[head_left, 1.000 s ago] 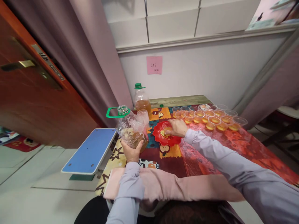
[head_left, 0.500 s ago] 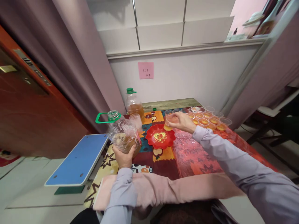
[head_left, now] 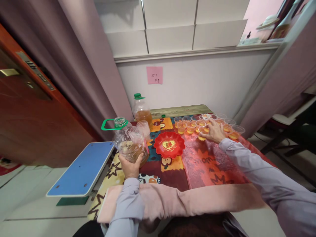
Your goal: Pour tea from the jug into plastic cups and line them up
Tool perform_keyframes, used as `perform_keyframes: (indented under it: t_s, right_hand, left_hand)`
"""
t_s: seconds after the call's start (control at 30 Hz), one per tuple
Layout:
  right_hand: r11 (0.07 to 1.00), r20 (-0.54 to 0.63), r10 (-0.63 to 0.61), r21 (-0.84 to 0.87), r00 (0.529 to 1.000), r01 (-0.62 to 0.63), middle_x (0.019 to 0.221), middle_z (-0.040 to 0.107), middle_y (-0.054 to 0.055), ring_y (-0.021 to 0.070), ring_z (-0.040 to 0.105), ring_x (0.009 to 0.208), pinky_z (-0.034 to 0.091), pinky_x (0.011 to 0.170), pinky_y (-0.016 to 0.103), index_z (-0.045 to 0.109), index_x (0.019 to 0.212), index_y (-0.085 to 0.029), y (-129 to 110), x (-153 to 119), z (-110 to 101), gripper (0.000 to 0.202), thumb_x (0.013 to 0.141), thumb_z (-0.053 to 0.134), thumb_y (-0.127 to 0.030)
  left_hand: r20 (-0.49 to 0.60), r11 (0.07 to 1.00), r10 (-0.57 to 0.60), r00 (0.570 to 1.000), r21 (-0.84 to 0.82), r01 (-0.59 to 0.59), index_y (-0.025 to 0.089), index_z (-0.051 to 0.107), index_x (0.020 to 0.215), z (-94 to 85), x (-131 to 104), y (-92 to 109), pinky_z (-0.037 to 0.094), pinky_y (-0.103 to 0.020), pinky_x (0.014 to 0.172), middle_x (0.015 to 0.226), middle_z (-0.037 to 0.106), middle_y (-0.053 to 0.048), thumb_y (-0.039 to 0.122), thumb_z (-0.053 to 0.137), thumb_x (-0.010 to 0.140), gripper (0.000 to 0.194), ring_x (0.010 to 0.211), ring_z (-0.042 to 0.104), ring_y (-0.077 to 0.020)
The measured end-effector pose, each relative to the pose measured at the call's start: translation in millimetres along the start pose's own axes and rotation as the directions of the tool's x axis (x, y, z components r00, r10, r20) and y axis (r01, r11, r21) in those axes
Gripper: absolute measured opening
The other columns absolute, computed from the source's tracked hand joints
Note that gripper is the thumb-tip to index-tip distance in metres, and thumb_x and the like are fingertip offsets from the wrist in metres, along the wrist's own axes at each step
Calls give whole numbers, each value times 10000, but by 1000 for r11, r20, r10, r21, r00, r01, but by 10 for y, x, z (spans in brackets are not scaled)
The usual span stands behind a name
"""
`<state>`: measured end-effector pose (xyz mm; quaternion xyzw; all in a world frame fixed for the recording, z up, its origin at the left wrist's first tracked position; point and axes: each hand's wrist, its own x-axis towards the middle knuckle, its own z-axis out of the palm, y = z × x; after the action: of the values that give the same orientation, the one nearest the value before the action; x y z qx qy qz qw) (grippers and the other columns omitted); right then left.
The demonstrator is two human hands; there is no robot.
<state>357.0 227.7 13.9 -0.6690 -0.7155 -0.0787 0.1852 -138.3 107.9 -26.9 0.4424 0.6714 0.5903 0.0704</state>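
Observation:
My left hand [head_left: 130,166] is wrapped around the lower side of a large clear plastic jug [head_left: 130,141], uncapped, with a green handle at its neck and brownish-yellow liquid inside. The jug leans slightly to the left. At the front of a group of clear cups, my right hand [head_left: 215,131] has its fingers around the rim of a plastic cup [head_left: 201,134] with yellow liquid in it. That cup stands at table level; the far fingers partly cover cups behind. Several filled cups [head_left: 181,127] stand close by. A red scalloped dish [head_left: 170,153] lies between my hands.
A second jug [head_left: 143,115] with a green cap stands at the back left, beside stacked clear cups [head_left: 143,127]. A small green cap [head_left: 163,116] lies near the rear edge. Pink cloth [head_left: 185,197] runs along the front; a blue board [head_left: 82,169] sits left.
My right hand has moved right with the cup, from above the red dish's far edge to the front of the cup group. My left hand and the jug stay put.

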Motion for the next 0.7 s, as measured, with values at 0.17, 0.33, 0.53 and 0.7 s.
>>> perform_keyframes:
  t_s: [0.17, 0.33, 0.53, 0.7]
  right_hand:
    - [999, 26, 51, -20, 998, -50, 1582, 515, 235, 424, 471, 1440, 316, 1160, 620, 730, 1091, -177, -18, 22, 62, 583, 807, 688, -685]
    - [998, 19, 57, -42, 998, -56, 1556, 545, 247, 425, 504, 1404, 297, 1158, 651, 720, 1143, -168, -27, -34, 58, 639, 820, 653, -715]
    - [991, -198, -99, 70, 975, 114, 1442, 648, 259, 438, 588, 1329, 384, 1133, 645, 706, 1279, -140, -319, 11, -274, 702, 875, 654, -711]
    - [810, -269, -334, 409, 904, 421, 1125, 787, 109, 272, 738, 1012, 563, 912, 401, 755, 1235, -233, -1359, 183, -682, 348, 1030, 600, -467]
  left_hand:
    - [-19, 1000, -29, 999, -7, 29, 184, 456, 1389, -7, -3, 19, 544, -502, 1074, 1298, 686, -170, 572, 921, 598, 996, 1200, 701, -334]
    - [-1, 999, -34, 999, -28, 34, 174, 456, 1379, -8, -17, 44, 545, -501, 1072, 1306, 682, -174, 541, 932, 593, 989, 1198, 696, -339]
    - [-12, 996, 1, 1000, -85, -2, 181, 446, 1432, 6, -67, 37, 548, -475, 1088, 1361, 671, -185, 556, 924, 614, 1019, 1239, 697, -322]
    - [-10, 993, 4, 1000, -118, -5, 183, 442, 1456, -1, -80, 14, 544, -471, 1105, 1379, 670, -188, 547, 933, 615, 1040, 1256, 696, -323]
